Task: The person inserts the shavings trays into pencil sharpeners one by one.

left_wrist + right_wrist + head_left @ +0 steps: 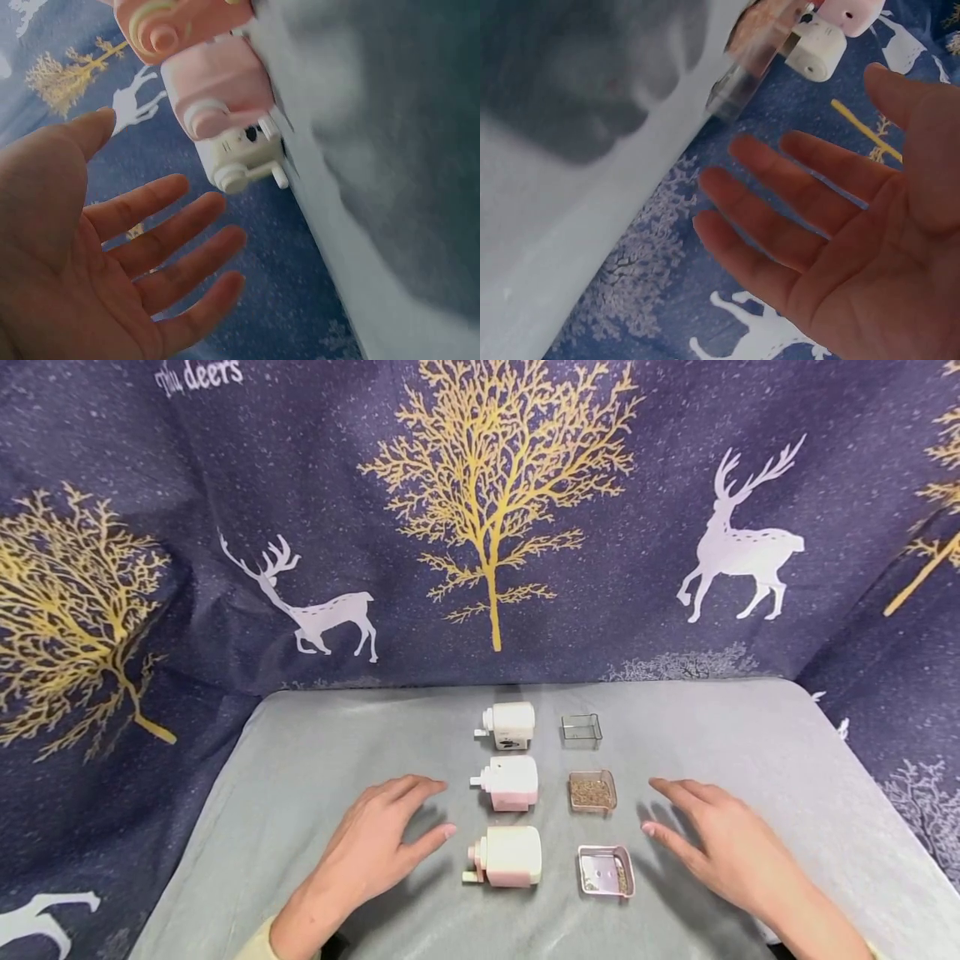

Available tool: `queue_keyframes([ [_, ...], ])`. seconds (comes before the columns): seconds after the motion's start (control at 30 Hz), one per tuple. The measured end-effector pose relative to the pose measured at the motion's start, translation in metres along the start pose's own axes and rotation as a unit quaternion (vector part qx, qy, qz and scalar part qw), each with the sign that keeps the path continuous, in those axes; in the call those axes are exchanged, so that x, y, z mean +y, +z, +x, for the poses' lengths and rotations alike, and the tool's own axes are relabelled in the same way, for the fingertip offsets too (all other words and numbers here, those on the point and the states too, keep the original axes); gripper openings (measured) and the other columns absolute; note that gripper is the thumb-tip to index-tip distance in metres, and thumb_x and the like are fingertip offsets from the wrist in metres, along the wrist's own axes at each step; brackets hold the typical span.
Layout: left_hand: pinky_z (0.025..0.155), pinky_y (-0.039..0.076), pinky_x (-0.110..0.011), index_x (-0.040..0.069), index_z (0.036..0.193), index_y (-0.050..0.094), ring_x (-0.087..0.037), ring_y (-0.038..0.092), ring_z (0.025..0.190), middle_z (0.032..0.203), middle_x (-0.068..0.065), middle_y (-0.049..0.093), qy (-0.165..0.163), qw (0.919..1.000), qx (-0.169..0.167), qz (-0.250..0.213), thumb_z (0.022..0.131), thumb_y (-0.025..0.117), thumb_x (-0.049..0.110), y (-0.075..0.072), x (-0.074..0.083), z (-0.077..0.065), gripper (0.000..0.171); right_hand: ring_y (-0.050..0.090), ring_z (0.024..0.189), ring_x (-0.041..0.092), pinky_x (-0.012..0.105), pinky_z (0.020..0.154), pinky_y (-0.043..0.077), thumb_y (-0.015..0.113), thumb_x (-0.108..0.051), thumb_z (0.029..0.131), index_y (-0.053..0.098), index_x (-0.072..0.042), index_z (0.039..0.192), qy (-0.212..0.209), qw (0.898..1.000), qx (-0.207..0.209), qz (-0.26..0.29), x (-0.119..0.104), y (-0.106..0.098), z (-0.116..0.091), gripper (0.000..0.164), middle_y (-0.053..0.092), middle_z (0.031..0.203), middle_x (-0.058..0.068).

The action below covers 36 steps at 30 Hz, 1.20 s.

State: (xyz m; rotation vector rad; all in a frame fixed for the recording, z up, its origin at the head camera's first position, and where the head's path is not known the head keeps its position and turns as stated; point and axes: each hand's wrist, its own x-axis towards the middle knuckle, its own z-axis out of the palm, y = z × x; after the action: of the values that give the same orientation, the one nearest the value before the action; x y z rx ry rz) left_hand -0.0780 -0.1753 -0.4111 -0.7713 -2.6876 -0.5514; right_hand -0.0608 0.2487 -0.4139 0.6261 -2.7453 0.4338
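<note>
Three hand-crank pencil sharpeners stand in a column on the table: a white sharpener (pixel 513 723) at the back, a pink-and-white sharpener (pixel 513 782) in the middle, a cream-and-pink sharpener (pixel 513 855) in front. Their cranks face left. To their right lie three shavings drawers: a see-through drawer (pixel 582 743) at the back, a middle drawer (pixel 589 810) full of brown shavings, and a pink drawer (pixel 597 868) with a few shavings along its side. My left hand (pixel 375 837) hovers left of the sharpeners, fingers spread, holding nothing. Equally bare, my right hand (pixel 726 843) hovers right of the drawers.
A grey cloth covers the table (pixel 315 735). Behind it hangs a dark blue curtain (pixel 450 610) printed with golden trees and white deer, which also drapes down both sides. The sharpeners and drawers stand in two nearby columns with a narrow gap between.
</note>
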Motion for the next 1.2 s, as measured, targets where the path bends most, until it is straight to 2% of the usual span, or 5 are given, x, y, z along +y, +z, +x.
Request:
queue_keyframes([
  [0.27,0.091,0.047,-0.037,0.031,0.125,0.063,-0.002,0.053,0.110,0.118,0.019,0.058,0.026,0.9992,-0.030,-0.006,0.089,0.058,0.060,0.007,0.012,-0.002,0.047,0.061,0.102,0.018,0.044,0.087,0.052,0.070,-0.046,0.087,0.065,-0.010,0.125,-0.040,0.998,-0.024,0.038,-0.014,0.006,-0.003,0.052,0.066,0.113,0.000],
  [0.5,0.094,0.045,-0.037,0.028,0.130,0.061,-0.006,0.055,0.110,0.120,0.017,0.058,0.041,0.9972,-0.054,-0.033,0.088,0.056,0.066,0.013,0.024,-0.003,0.057,0.061,0.102,0.011,0.038,0.084,0.053,0.074,-0.048,0.082,0.065,-0.011,0.126,-0.068,0.996,-0.028,0.055,-0.024,0.008,-0.006,0.058,0.065,0.113,-0.005],
  [0.77,0.096,0.044,-0.041,0.027,0.139,0.053,-0.012,0.054,0.113,0.125,0.012,0.058,0.033,0.9934,-0.102,-0.042,0.087,0.052,0.070,0.021,0.036,-0.005,0.067,0.059,0.101,0.006,0.034,0.083,0.053,0.076,-0.059,0.072,0.064,-0.014,0.126,-0.088,0.992,-0.051,0.075,-0.029,0.012,-0.010,0.071,0.065,0.112,-0.008],
  [1.0,0.095,0.044,-0.041,0.029,0.138,0.052,-0.012,0.054,0.112,0.125,0.013,0.057,0.031,0.9918,-0.113,-0.052,0.085,0.054,0.070,0.024,0.040,-0.005,0.067,0.060,0.098,0.006,0.034,0.082,0.054,0.086,-0.048,0.063,0.063,-0.009,0.125,-0.099,0.989,-0.072,0.079,-0.030,0.016,-0.011,0.077,0.066,0.108,-0.010],
  [1.2,0.090,0.047,-0.040,0.030,0.135,0.054,-0.007,0.056,0.104,0.118,0.014,0.059,0.040,0.9914,-0.108,-0.063,0.088,0.056,0.066,0.027,0.041,-0.003,0.060,0.059,0.089,0.002,0.035,0.077,0.055,0.087,-0.037,0.064,0.062,-0.007,0.123,-0.118,0.984,-0.081,0.101,-0.029,0.020,-0.012,0.071,0.061,0.097,-0.019],
])
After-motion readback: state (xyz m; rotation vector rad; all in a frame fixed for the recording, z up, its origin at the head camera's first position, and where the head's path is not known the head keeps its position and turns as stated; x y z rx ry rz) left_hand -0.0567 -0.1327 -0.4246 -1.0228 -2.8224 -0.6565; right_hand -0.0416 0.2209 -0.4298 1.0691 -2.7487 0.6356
